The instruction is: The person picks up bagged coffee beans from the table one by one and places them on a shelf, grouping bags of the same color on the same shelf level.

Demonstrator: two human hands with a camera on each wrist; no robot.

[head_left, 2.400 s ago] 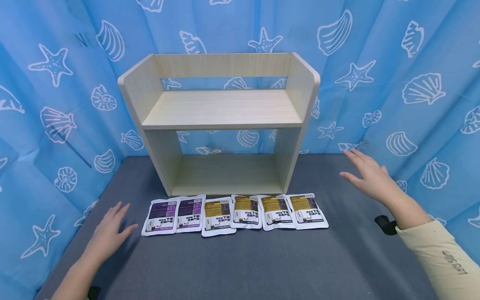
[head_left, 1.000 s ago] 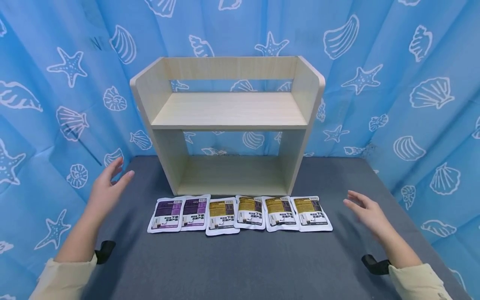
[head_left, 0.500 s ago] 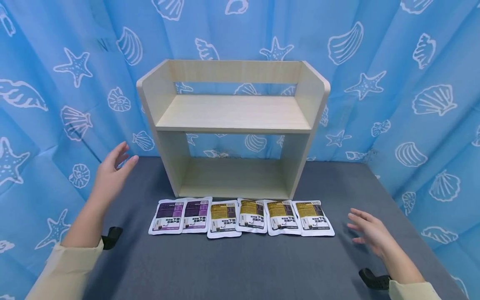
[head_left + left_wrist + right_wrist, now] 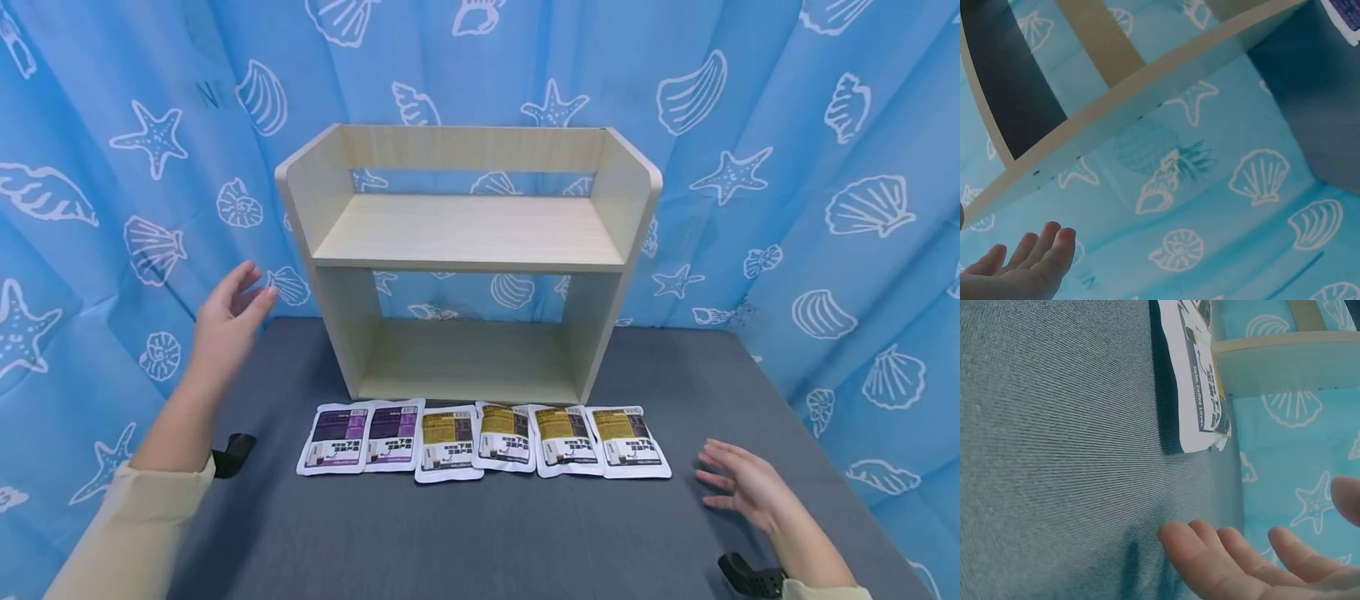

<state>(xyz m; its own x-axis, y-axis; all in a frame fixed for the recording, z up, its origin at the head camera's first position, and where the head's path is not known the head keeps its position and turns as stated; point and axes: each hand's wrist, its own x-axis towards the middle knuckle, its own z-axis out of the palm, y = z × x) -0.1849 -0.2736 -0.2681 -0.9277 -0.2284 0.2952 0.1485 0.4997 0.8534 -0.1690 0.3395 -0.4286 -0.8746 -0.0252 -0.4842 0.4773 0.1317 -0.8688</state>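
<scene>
A pale wooden two-tier shelf stands at the back of a grey table; both tiers hold nothing. Several flat pouches lie in a row before it: two purple-labelled pouches on the left and yellow-labelled pouches on the right. My left hand is raised in the air left of the shelf, fingers straight, holding nothing; the left wrist view shows its fingers below the shelf's side. My right hand hovers low over the table, just right of the last yellow pouch, fingers spread and empty.
Blue curtains printed with shells and starfish close in the table at the back and both sides. Black wrist straps show at both forearms. Bare grey cloth lies in front of the pouch row.
My left hand has risen from the table to beside the shelf. My right hand has dropped from the right curtain down toward the table by the rightmost pouch. The pouches have not moved.
</scene>
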